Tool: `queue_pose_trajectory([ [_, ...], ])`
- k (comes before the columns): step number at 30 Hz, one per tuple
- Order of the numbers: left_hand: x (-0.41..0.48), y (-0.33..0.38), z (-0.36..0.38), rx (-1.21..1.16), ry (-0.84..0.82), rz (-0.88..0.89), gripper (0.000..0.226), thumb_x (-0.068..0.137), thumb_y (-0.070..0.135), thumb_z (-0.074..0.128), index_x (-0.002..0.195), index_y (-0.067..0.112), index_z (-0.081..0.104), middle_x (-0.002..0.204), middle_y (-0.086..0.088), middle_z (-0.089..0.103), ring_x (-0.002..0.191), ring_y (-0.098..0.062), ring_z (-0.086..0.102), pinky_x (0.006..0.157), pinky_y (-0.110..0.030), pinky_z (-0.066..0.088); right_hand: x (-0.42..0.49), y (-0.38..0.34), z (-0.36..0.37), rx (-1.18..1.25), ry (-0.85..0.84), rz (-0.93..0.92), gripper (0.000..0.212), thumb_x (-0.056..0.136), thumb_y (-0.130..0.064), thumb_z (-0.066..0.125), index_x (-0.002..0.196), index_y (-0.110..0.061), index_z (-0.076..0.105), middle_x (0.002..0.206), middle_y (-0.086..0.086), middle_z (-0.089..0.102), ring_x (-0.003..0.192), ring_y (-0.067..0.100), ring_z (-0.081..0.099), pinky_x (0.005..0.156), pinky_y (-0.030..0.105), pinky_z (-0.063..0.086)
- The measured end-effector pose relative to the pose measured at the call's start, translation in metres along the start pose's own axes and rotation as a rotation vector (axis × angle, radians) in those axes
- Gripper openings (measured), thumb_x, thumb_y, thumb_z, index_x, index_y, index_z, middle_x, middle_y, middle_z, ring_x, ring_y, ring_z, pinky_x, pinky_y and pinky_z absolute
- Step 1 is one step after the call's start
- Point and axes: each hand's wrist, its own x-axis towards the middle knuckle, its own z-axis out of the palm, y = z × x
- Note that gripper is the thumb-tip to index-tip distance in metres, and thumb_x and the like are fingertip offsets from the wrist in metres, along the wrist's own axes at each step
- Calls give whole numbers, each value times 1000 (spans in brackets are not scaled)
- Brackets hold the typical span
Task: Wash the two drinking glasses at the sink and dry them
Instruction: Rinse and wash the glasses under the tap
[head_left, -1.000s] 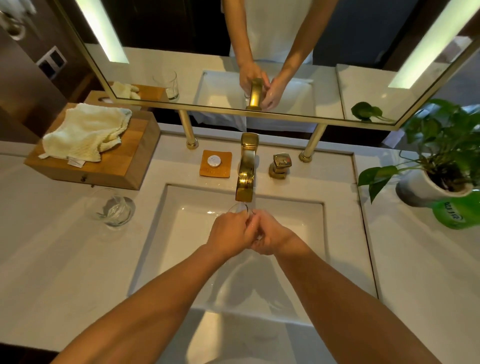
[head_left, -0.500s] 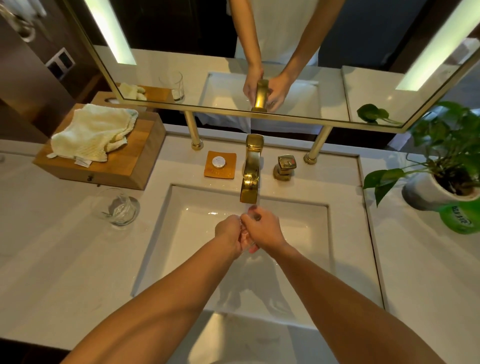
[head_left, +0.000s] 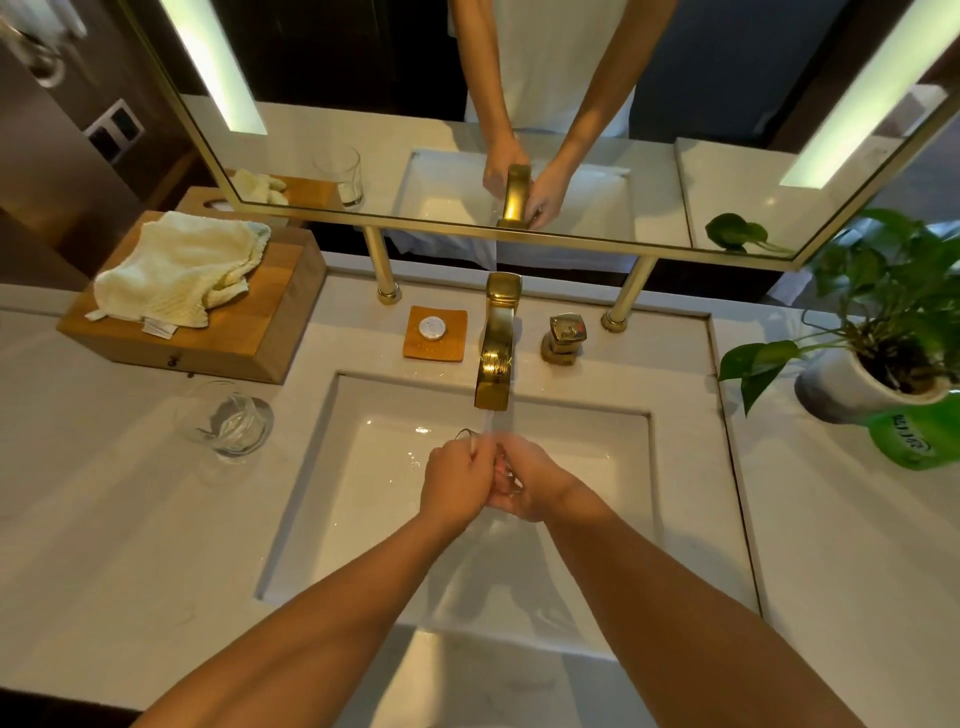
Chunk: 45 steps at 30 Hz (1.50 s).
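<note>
A drinking glass (head_left: 480, 441) is held over the white sink basin (head_left: 363, 467), directly below the gold faucet (head_left: 496, 358), from which a thin stream of water falls. The glass is clasped by the left hand (head_left: 454, 483), whose fingers are curled around its side, while the right hand (head_left: 535, 480) is pressed against it from the other side; how the right fingers lie cannot be told, as they are blurred. Only a piece of the rim is seen between the hands. The second glass (head_left: 228, 418) is stood upright on the pale counter (head_left: 130, 519), left of the basin and well apart from the hands. A cream cloth (head_left: 176, 270) is laid on a wooden box (head_left: 244, 332) behind it.
</note>
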Motion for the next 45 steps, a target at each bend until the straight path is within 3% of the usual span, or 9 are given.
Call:
queue_pose_trajectory([
  [4, 12, 15, -9, -891, -186, -857, 37, 103, 14, 38, 83, 1, 67, 71, -15, 68, 61, -28, 68, 56, -35, 58, 3, 11, 11, -555, 289, -386, 19, 94, -33, 55, 93, -17, 65, 80, 4, 68, 73, 21, 69, 65, 43, 63],
  [7, 18, 19, -19, -1091, -322, -991, 45, 99, 10, 44, 64, -1, 69, 59, -13, 66, 44, -22, 65, 39, -28, 54, 4, 16, 6, -825, 367, -701, 16, 91, -35, 56, 91, -21, 64, 84, 1, 64, 74, 18, 66, 57, 37, 60],
  [9, 19, 27, -10, -941, -248, -865, 32, 99, 15, 48, 75, 3, 65, 63, -9, 63, 48, -18, 62, 44, -25, 51, 5, 12, 2, -704, 382, -615, 17, 94, -33, 55, 90, -20, 64, 83, 4, 66, 72, 20, 69, 50, 33, 58],
  [12, 8, 27, 8, -85, -50, -183, 41, 103, 37, 44, 81, 13, 69, 70, -2, 68, 64, -13, 66, 57, -26, 50, 3, -1, -5, -163, 71, -254, 26, 102, -21, 46, 87, -11, 64, 72, 8, 66, 62, 15, 70, 51, 28, 55],
  [17, 13, 7, -9, 464, -200, 467, 44, 100, 53, 43, 83, 19, 65, 68, 2, 65, 62, -11, 59, 65, -34, 53, 0, -7, -17, 118, -83, 49, 19, 99, -22, 53, 99, -8, 66, 84, 13, 61, 77, 19, 65, 57, 30, 56],
  [21, 9, 16, -2, 231, 32, 339, 23, 85, 52, 66, 84, 32, 56, 85, 8, 56, 88, -12, 51, 87, -32, 43, 9, 6, -13, 240, -141, 59, 38, 102, -34, 44, 120, -6, 61, 103, 16, 61, 98, 23, 63, 85, 34, 53],
  [27, 6, 14, 1, -266, -68, -164, 89, 61, 38, 93, 133, 32, 41, 133, 1, 49, 124, -20, 49, 92, -29, 52, 19, 9, -11, 364, -136, 38, 47, 102, -42, 44, 124, -8, 66, 110, 15, 71, 106, 24, 67, 105, 32, 43],
  [38, 10, 16, -4, -115, -22, 33, 73, 54, 50, 92, 109, 41, 45, 96, 28, 53, 86, 10, 52, 61, -5, 36, 8, -22, -43, -106, 159, -97, 33, 99, -35, 51, 110, -5, 61, 90, 16, 70, 78, 30, 70, 66, 42, 61],
  [45, 11, 8, -4, -85, -34, -18, 80, 56, 46, 93, 114, 41, 39, 103, 23, 47, 89, -2, 48, 61, -4, 32, 0, -61, -69, -478, 342, -342, 20, 101, -20, 50, 114, -8, 59, 104, 16, 66, 86, 33, 66, 84, 53, 59],
])
